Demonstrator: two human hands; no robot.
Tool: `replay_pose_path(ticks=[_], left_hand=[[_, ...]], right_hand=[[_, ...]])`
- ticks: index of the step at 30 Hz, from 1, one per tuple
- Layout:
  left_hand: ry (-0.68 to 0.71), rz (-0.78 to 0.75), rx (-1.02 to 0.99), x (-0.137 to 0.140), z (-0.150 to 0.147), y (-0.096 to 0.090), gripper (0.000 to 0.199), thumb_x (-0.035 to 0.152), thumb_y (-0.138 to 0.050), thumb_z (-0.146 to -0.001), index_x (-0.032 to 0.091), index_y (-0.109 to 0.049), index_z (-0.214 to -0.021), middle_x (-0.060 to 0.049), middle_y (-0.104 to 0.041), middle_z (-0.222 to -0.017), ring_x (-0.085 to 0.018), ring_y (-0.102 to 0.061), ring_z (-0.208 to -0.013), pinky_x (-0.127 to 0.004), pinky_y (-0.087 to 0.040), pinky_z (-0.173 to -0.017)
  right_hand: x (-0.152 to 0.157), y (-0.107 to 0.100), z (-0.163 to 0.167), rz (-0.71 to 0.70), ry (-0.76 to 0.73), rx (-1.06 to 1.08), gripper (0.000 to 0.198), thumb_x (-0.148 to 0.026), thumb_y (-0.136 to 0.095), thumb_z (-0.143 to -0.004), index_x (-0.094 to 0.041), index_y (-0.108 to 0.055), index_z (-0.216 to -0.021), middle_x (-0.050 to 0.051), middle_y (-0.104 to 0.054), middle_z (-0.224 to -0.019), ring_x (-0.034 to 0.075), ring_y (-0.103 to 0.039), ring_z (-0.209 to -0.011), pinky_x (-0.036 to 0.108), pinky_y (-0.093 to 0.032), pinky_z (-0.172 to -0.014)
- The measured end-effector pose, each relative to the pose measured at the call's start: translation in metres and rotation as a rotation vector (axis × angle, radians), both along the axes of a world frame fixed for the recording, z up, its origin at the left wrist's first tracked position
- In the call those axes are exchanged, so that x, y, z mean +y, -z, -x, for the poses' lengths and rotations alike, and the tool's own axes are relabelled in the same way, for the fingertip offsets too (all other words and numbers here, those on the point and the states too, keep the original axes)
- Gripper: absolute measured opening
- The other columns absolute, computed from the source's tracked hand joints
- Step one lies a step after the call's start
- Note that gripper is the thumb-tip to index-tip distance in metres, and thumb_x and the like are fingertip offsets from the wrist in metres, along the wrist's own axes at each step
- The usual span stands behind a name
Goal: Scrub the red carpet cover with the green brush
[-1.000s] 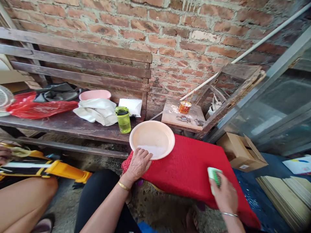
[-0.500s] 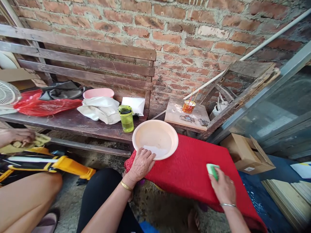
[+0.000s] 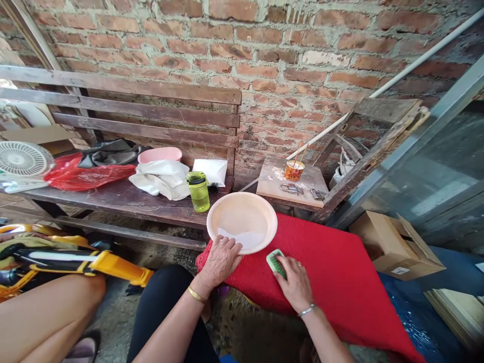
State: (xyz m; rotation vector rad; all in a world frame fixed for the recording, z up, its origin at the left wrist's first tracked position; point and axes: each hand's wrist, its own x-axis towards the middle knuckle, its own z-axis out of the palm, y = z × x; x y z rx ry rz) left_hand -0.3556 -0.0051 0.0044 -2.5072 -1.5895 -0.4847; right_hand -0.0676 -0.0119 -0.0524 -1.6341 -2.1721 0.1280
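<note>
My left hand (image 3: 223, 258) grips the near rim of a pale peach basin (image 3: 242, 214), which holds a little whitish water. Under the basin lies a red cloth (image 3: 328, 272), spread over a low table or bench. A green scrubbing brush (image 3: 276, 259) with a pale edge is in my right hand (image 3: 294, 282), just to the right of the basin. The fingers of that hand are wrapped over the brush, close to the red cloth; whether its bristles touch the cloth I cannot tell.
A wooden bench (image 3: 113, 209) bears a green water bottle (image 3: 198, 191), white cloth (image 3: 162, 179), a red plastic bag (image 3: 91, 174) and a fan (image 3: 24, 159). Padlocks (image 3: 291, 188) lie on a small table (image 3: 266, 184). A cardboard box (image 3: 397, 247) stands right; another person's leg (image 3: 56, 317) is left.
My right hand has moved left with the brush, from the cloth's right part to beside the basin. My left hand stays on the rim. The other person's hand has left the view.
</note>
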Motion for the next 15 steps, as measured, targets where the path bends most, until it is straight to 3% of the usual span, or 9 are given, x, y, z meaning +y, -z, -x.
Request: replay_pose_path(ticks=[2, 4, 8, 11, 13, 15], left_hand=[[0.015, 0.059, -0.009, 0.001, 0.002, -0.007, 0.015, 0.035, -0.060, -0.097, 0.022, -0.068, -0.101, -0.006, -0.065, -0.091, -0.026, -0.060, -0.091, -0.044, -0.042, -0.089], [0.045, 0.166, -0.052, 0.006, 0.004, -0.017, 0.024, 0.039, -0.053, -0.101, 0.022, -0.068, -0.109, -0.006, -0.067, -0.095, -0.025, -0.063, -0.093, -0.041, -0.044, -0.088], [0.062, 0.383, -0.153, 0.035, 0.004, -0.038, 0.035, 0.035, -0.037, -0.106, 0.022, -0.063, -0.126, -0.007, -0.068, -0.111, -0.021, -0.067, -0.099, -0.034, -0.049, -0.089], [-0.039, 0.538, 0.031, 0.068, -0.002, -0.042, 0.035, 0.034, -0.051, -0.099, 0.021, -0.061, -0.130, -0.012, -0.063, -0.126, -0.026, -0.065, -0.111, -0.039, -0.050, -0.096], [-0.096, 0.641, 0.162, 0.090, -0.008, -0.039, 0.038, 0.034, -0.062, -0.091, 0.019, -0.064, -0.126, -0.016, -0.062, -0.131, -0.030, -0.064, -0.116, -0.043, -0.050, -0.098], [-0.110, 0.710, 0.210, 0.109, -0.014, -0.031, 0.041, 0.036, -0.074, -0.080, 0.014, -0.069, -0.115, -0.018, -0.068, -0.123, -0.033, -0.067, -0.111, -0.043, -0.052, -0.095]], right_hand=[[0.007, 0.003, 0.005, -0.005, 0.026, -0.064, 0.040, -0.044, -0.050, -0.095, -0.030, -0.063, -0.130, 0.009, -0.069, -0.119, 0.027, -0.062, -0.105, 0.042, -0.048, -0.092], [0.014, 0.002, -0.025, 0.016, 0.121, -0.115, 0.042, -0.043, -0.049, -0.095, -0.027, -0.063, -0.131, 0.011, -0.069, -0.118, 0.028, -0.063, -0.103, 0.042, -0.048, -0.091], [0.017, -0.003, -0.143, 0.108, 0.461, -0.175, 0.050, -0.045, -0.046, -0.094, -0.019, -0.061, -0.135, 0.018, -0.071, -0.105, 0.031, -0.066, -0.093, 0.043, -0.048, -0.083], [0.009, -0.009, -0.212, 0.196, 0.864, -0.163, 0.058, -0.053, -0.046, -0.092, -0.021, -0.061, -0.138, 0.026, -0.069, -0.095, 0.039, -0.067, -0.085, 0.049, -0.046, -0.070], [0.006, -0.014, -0.218, 0.201, 0.989, -0.159, 0.059, -0.056, -0.046, -0.091, -0.023, -0.062, -0.138, 0.029, -0.067, -0.094, 0.042, -0.066, -0.084, 0.049, -0.044, -0.066], [0.005, -0.017, -0.187, 0.141, 0.858, -0.166, 0.055, -0.053, -0.044, -0.093, -0.024, -0.062, -0.136, 0.026, -0.068, -0.096, 0.039, -0.066, -0.085, 0.048, -0.045, -0.068]])
